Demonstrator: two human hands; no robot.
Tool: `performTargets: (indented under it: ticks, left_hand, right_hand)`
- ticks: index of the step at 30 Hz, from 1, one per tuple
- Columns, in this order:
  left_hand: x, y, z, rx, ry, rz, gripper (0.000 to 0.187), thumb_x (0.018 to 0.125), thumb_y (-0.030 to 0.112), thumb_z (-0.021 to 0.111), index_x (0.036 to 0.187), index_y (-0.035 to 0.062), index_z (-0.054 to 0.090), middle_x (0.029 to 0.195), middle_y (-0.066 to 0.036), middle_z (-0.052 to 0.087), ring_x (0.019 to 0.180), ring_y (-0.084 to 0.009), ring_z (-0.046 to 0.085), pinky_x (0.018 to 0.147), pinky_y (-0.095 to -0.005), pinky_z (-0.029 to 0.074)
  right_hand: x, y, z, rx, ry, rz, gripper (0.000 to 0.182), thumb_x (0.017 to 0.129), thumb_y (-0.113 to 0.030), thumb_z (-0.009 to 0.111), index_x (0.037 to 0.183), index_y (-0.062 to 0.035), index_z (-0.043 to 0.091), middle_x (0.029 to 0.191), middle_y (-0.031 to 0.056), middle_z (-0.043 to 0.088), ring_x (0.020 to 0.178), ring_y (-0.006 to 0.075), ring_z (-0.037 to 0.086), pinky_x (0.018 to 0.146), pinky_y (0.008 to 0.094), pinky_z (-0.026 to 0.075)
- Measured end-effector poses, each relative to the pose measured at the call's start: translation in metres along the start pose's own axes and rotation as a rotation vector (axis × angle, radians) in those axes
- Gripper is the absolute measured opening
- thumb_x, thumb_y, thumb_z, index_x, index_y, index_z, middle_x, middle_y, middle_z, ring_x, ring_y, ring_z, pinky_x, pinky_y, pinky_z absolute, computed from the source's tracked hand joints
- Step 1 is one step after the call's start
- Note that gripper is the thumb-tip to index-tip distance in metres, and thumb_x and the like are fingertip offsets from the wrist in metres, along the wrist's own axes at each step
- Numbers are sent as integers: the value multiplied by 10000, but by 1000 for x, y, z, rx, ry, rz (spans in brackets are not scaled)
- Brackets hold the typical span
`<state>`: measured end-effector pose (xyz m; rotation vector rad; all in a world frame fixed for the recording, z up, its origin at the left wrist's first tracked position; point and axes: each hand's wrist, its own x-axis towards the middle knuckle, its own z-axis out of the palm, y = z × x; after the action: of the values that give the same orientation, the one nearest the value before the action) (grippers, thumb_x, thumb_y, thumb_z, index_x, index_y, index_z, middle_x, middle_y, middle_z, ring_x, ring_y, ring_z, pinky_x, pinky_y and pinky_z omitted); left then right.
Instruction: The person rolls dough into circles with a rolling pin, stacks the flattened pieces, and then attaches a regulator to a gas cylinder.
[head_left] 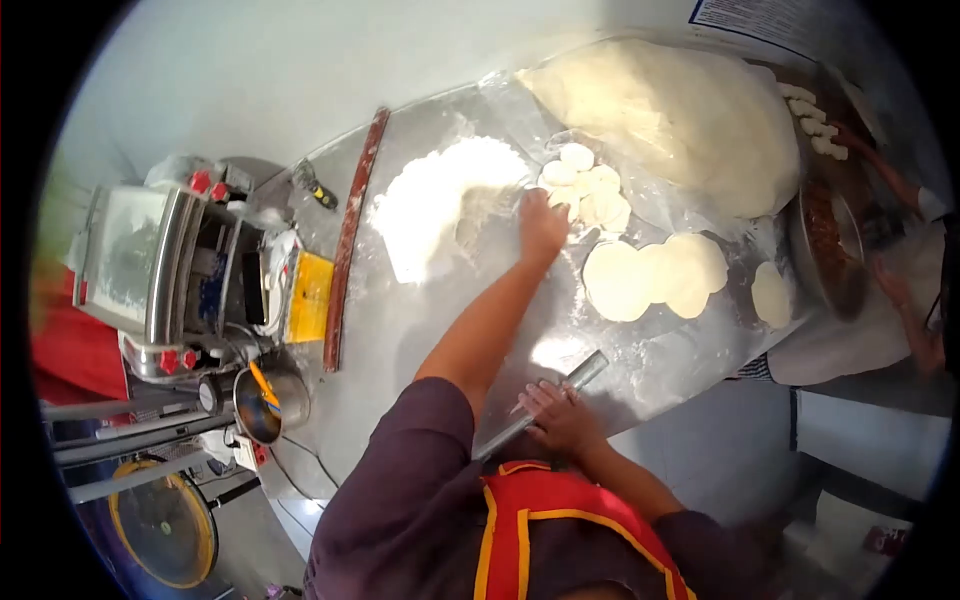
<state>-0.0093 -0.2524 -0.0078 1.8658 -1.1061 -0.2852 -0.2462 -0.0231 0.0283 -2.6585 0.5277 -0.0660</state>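
Note:
My left hand (543, 228) reaches over the table between a heap of white flour (440, 200) and a cluster of small dough pieces (603, 200). Its fingers are bunched together at the edge of that cluster; what they hold, if anything, is hidden. Close to my body, my right hand (563, 418) lies over a smooth grey rolling pin (588, 370), fingers wrapped across it. Flat, overlapping rounds of rolled dough (655, 278) lie right of my left hand. One more dough round (771, 295) sits near the table's right edge.
A large dough mass (670, 120) under plastic fills the back. At right, a co-worker's hands (895, 285) are near a metal bowl of brown filling (828, 235). A long reddish stick (355, 240), yellow box (309, 297), steel machine (150, 260) and pot (290, 400) stand left.

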Motion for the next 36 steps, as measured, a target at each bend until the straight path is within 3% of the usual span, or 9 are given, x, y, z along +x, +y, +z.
performTargets:
  ticks: [3,7,10,13,19,26,31,35,36]
  left_hand:
    - [21,1,10,138,-90,-216,431,810,288,707,1061,-44,594,1112,-244,614,1074,-381,583,902,-457,462]
    - [15,-2,-14,154,-322,-272,421,830,330,674,1064,-9,587,1014,-231,642,939,-393,624,834,-490,466]
    - [6,14,-72,246,-186,-290,411,871,345,619,1058,-20,594,1033,-238,646,953,-398,629,823,-475,487]
    - [13,-10,-116,620,-150,-23,297,895,188,548,1124,1,581,1239,-184,572,1160,-346,536,934,-432,447]
    - [-22,-54,-99,458,-198,294,341,911,103,457,1219,-7,553,1285,-220,540,1223,-373,485,1041,-426,393]
    - [-197,-24,-165,279,-215,295,392,847,109,623,1222,23,545,1175,-169,569,1114,-365,532,1000,-460,410]
    - [-191,-10,-176,249,-169,276,463,838,130,639,1266,16,503,1310,-194,500,1242,-382,459,1047,-466,374]
    - [-177,-10,-131,561,-462,338,585,935,336,534,1417,36,392,1508,-174,331,1415,-341,279,1155,-493,205]
    - [-175,-4,-124,633,-517,246,607,960,408,467,1456,73,363,1549,-161,274,1451,-325,209,1174,-512,125]
  right_hand:
    - [-2,3,6,-7,135,-27,575,867,-440,603,1368,-185,480,1420,45,443,1330,238,407,1093,518,312]
    - [6,-2,-9,15,-4,38,562,867,-442,600,1355,-184,496,1414,42,454,1317,237,414,1099,506,304]
    - [9,-1,-12,35,-6,25,572,864,-440,598,1361,-178,496,1416,42,455,1313,239,409,1108,509,284]
    - [10,-2,-14,58,1,12,589,874,-411,590,1377,-126,476,1425,81,461,1322,250,411,1111,498,281]
    - [5,0,-2,15,110,-24,565,863,-409,605,1346,-135,501,1384,69,483,1292,248,429,1105,497,293]
    - [5,3,4,-22,173,-49,545,855,-423,607,1306,-127,534,1366,64,499,1257,244,456,1099,497,301]
    - [4,6,10,-49,222,-82,511,852,-431,609,1256,-120,568,1348,65,512,1252,243,461,1089,497,308]
    - [5,12,10,-57,215,-95,514,843,-437,619,1247,-122,572,1328,69,518,1242,241,461,1080,500,317]
    - [5,13,10,-62,221,-101,516,841,-437,622,1247,-122,571,1323,71,519,1237,243,462,1078,501,319]
